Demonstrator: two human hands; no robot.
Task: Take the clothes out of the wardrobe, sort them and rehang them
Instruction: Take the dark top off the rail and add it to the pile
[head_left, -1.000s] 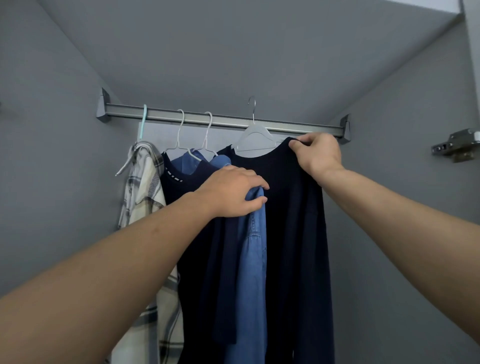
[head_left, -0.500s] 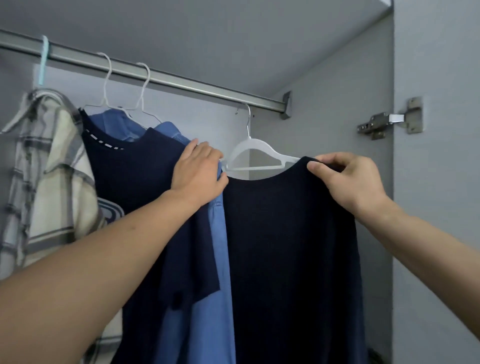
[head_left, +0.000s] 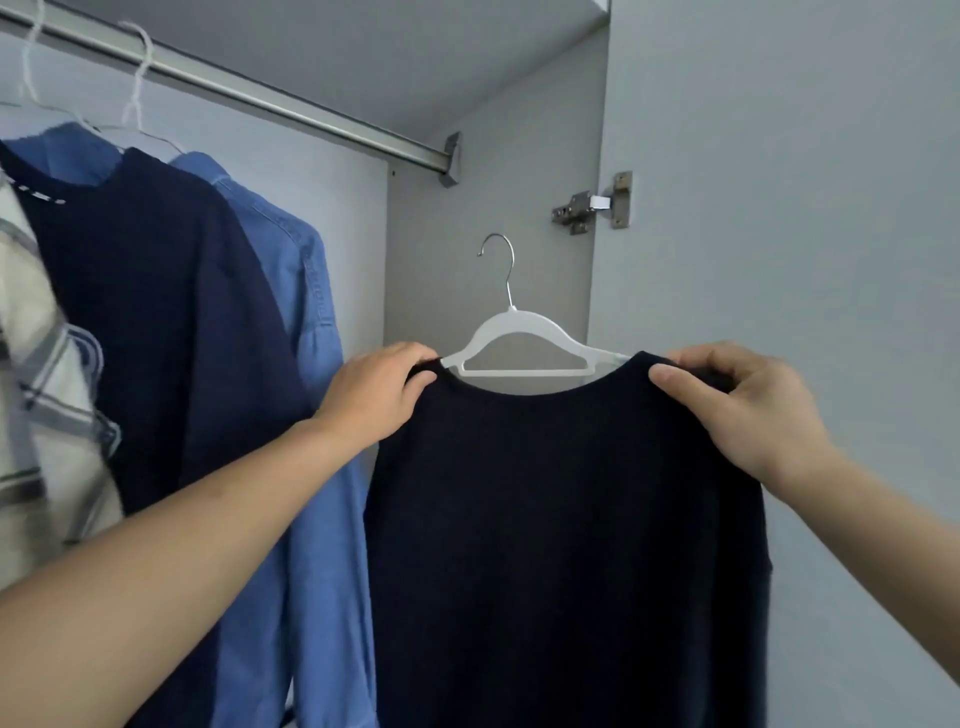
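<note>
A dark navy sweater (head_left: 566, 519) on a white hanger (head_left: 524, 338) is off the rail, its metal hook free in the air below the rail's right end. My left hand (head_left: 374, 395) grips the sweater's left shoulder and my right hand (head_left: 743, 405) grips its right shoulder. On the silver rail (head_left: 291, 109) at the left still hang a blue denim shirt (head_left: 296, 322), another navy top (head_left: 156, 322) and a cream plaid shirt (head_left: 31, 415).
The grey wardrobe side wall (head_left: 488, 208) stands right behind the hanger. The open door (head_left: 779, 208) with a metal hinge (head_left: 592, 205) lies to the right. The rail bracket (head_left: 451, 158) ends the rail.
The sweater's hanger has come off the rail and dropped lower and toward me. My left hand left the denim shirt and took the sweater's left shoulder. The camera view shifted right.
</note>
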